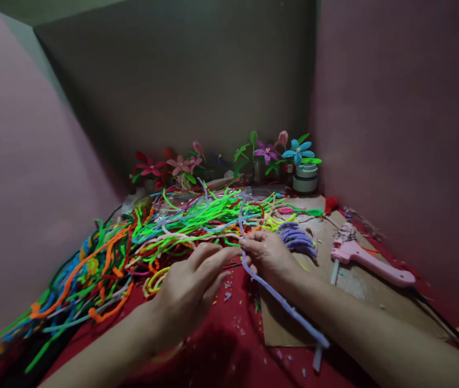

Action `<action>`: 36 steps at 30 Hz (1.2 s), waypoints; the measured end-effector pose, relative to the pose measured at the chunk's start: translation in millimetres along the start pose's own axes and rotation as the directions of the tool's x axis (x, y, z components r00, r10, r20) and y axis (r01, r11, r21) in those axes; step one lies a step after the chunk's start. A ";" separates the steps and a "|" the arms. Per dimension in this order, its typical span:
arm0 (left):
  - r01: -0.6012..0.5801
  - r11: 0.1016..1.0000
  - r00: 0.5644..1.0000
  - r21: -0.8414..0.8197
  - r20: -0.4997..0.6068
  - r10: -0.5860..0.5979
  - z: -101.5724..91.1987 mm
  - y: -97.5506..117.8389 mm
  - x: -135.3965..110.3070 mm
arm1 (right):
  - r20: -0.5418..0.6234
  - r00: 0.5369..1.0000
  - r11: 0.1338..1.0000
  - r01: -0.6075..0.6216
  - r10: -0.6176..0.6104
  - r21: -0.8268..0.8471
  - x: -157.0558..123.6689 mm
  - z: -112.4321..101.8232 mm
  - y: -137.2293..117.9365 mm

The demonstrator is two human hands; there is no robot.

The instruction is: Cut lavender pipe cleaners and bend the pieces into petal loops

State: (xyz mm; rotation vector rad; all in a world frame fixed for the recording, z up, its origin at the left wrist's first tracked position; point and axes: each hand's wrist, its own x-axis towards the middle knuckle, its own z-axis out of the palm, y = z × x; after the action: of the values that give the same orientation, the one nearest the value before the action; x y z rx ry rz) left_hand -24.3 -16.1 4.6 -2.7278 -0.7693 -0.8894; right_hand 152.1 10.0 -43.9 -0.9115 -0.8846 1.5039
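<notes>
A long purple pipe cleaner (pixel 282 299) is pinched between the thumb and fingers of my right hand (pixel 272 256). One end rises above the grip, and the longer part slants down to the right, passing in front of my right forearm. My left hand (pixel 195 277) is beside it, fingers stretched and apart, with the fingertips close to the pinched spot. Whether they touch the pipe cleaner I cannot tell. Just beyond my right hand lies a bundle of curved purple pipe cleaner pieces (pixel 297 240).
A big tangled heap of coloured pipe cleaners (pixel 197 213) spreads across the left and back. On the right, a pink glue gun (pixel 375 261) lies on a cardboard sheet (pixel 286 320). Pipe cleaner flowers (pixel 297 152) and a pale jar (pixel 305 179) line the back wall. Scraps dot the red cloth (pixel 221 337).
</notes>
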 end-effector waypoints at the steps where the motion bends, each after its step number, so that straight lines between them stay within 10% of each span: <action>1: -0.030 0.999 0.999 0.020 0.018 0.030 8.8 -1.7 0.8 | 0.022 1.000 0.999 0.002 -0.003 0.053 -0.8 0.6 0.6; 10: -0.156 0.955 0.988 -0.252 -0.035 0.152 38.6 -4.4 -5.0 | 0.029 0.997 0.930 -0.076 0.070 0.361 -0.5 0.4 -2.7; 15: 0.164 0.743 0.986 -0.649 0.139 -0.096 26.7 -8.2 0.5 | -0.052 0.998 0.838 0.000 0.033 0.545 3.4 -4.8 -21.6; 19: 0.433 0.324 0.868 -0.841 0.293 -0.401 26.1 -14.5 2.9 | -0.095 0.990 0.766 -0.023 0.109 0.642 2.5 -4.5 -30.7; 24: 0.236 -0.307 0.699 -0.922 0.380 -0.605 27.8 -18.8 10.8 | -0.015 0.993 0.743 -0.078 0.118 0.665 -1.6 -2.1 -28.3; 29: 0.132 -0.464 0.583 -0.876 0.447 -0.679 18.0 -17.8 22.5 | 0.026 0.991 0.753 -0.114 0.128 0.648 -3.8 -2.9 -29.9; 36: 0.089 -0.431 0.483 -0.898 0.417 -0.770 15.0 -47.7 21.1 | 0.011 0.992 0.773 -0.105 0.126 0.626 -2.3 -6.1 -28.8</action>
State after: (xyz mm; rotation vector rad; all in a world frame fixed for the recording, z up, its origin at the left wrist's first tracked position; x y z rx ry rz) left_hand -27.2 38.0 5.1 -1.9970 -1.9272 -3.7409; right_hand 169.9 11.1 -20.3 -0.4901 -0.2513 1.7297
